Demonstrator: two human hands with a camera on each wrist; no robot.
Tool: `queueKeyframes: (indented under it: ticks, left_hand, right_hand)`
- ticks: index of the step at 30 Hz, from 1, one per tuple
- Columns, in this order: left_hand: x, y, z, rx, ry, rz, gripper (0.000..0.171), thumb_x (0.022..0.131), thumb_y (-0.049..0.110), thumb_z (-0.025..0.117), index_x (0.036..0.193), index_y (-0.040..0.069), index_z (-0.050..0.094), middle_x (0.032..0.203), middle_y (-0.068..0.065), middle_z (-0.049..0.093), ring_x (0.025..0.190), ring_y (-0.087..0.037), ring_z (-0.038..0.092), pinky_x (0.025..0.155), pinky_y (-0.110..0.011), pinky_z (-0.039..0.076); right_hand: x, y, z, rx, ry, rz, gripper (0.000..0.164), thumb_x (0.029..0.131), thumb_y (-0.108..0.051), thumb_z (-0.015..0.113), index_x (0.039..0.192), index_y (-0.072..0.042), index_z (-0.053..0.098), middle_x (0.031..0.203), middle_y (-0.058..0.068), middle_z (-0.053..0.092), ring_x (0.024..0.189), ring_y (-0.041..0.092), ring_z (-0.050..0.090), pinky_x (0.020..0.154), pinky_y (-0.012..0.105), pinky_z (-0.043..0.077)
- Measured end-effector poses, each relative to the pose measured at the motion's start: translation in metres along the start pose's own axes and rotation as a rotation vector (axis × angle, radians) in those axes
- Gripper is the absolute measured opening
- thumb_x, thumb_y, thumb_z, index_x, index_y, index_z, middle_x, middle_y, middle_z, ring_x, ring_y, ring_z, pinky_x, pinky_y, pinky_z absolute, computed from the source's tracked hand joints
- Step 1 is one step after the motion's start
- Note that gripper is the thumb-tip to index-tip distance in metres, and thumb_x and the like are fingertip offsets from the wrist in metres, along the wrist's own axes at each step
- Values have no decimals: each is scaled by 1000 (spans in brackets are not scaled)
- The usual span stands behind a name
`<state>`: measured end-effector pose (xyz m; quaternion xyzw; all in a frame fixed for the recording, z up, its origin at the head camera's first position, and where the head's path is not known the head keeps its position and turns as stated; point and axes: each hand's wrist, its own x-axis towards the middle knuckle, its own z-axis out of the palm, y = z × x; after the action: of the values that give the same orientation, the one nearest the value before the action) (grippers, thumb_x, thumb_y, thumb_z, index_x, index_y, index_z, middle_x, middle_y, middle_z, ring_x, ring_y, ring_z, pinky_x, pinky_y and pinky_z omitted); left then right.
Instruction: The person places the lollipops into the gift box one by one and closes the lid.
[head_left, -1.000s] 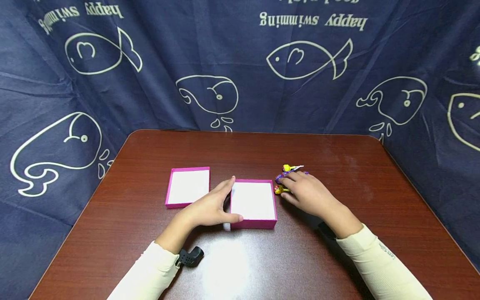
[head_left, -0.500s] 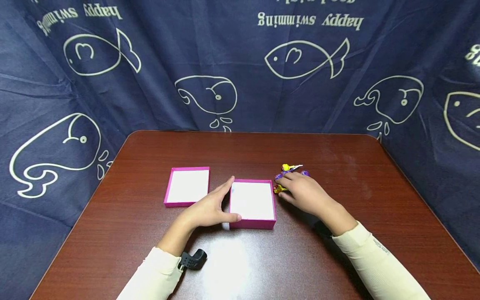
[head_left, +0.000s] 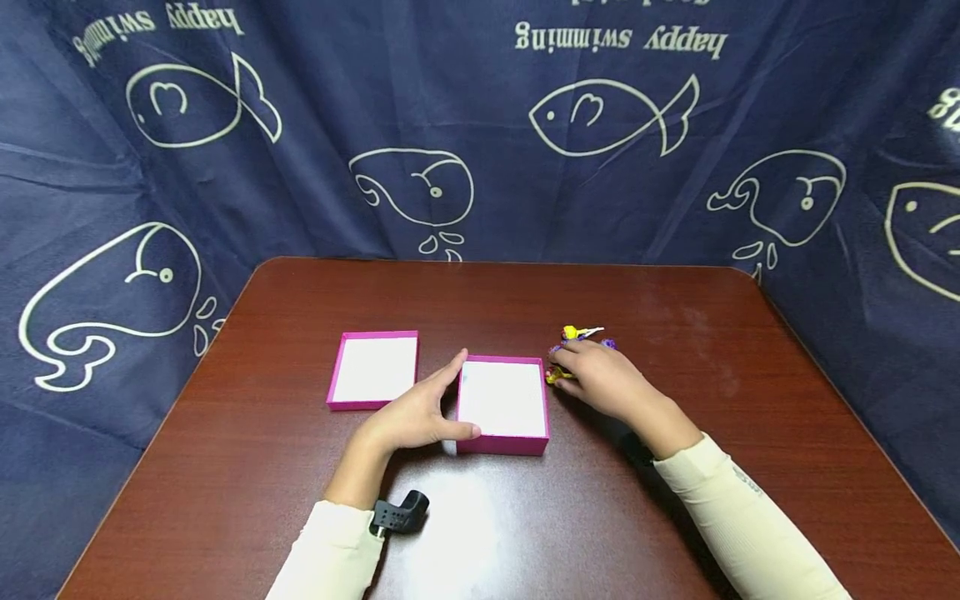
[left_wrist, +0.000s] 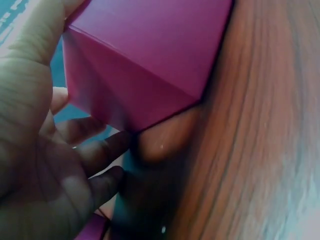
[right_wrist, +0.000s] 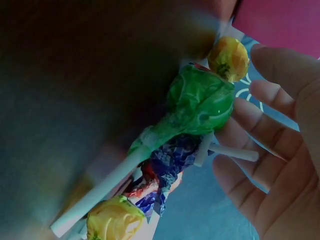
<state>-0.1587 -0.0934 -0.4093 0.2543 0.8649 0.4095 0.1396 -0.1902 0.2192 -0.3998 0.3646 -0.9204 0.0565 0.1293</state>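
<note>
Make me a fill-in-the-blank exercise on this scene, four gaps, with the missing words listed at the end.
1. The left hand touches the deeper pink box, whose inside is coloured ____.
2. The shallower pink box lies on the table to the person's ____ of the deeper one.
3. In the right wrist view, the largest-looking lollipop, near the right hand, has a ____ wrapper.
4. Lettering on the blue curtain spells "happy ____".

Missing words: white; left; green; swimming.
</note>
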Motion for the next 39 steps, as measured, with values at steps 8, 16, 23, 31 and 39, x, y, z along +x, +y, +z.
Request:
queueKeyframes:
  ticks: [8,16,23,31,39]
  left_hand:
    - [0,-2,2,-54,9,-3,114,77,36,85,161,13,11,162,-9,20,146,-20,22,118,-42,19]
    - [-2,0,3,-54,9,-3,114,78,35,84,161,12,9,162,-9,20,147,-20,21,118,-42,20]
    - [-1,0,3,-48,11,-10,113,79,36,83,161,13,9,162,-10,20,147,-21,22,118,-43,20]
    - [-2,-2,3,-43,7,-13,113,79,37,83,161,15,10,162,-10,21,146,-22,23,118,-43,21]
    - [-1,-4,3,-35,1,-13,113,79,38,83,161,15,9,162,-10,21,146,-21,23,118,-43,21]
  right_hand:
    - [2,0,-3,1,-3,-11,24,80,-14,82,97,-6,66,92,7,64,87,27,65,75,44,53]
    - [5,2,-6,12,-26,8,24,80,-13,83,97,-9,68,91,4,66,86,23,65,68,42,55]
    - [9,4,-9,43,-52,5,22,80,-13,83,95,-9,67,87,4,64,77,19,62,65,41,54]
    - [13,3,-7,62,-113,-19,20,79,-11,83,87,-10,64,79,-1,58,71,13,54,62,33,49]
    - [16,6,-4,62,-139,-28,20,79,-11,82,89,-9,66,80,-1,59,72,13,55,64,35,50]
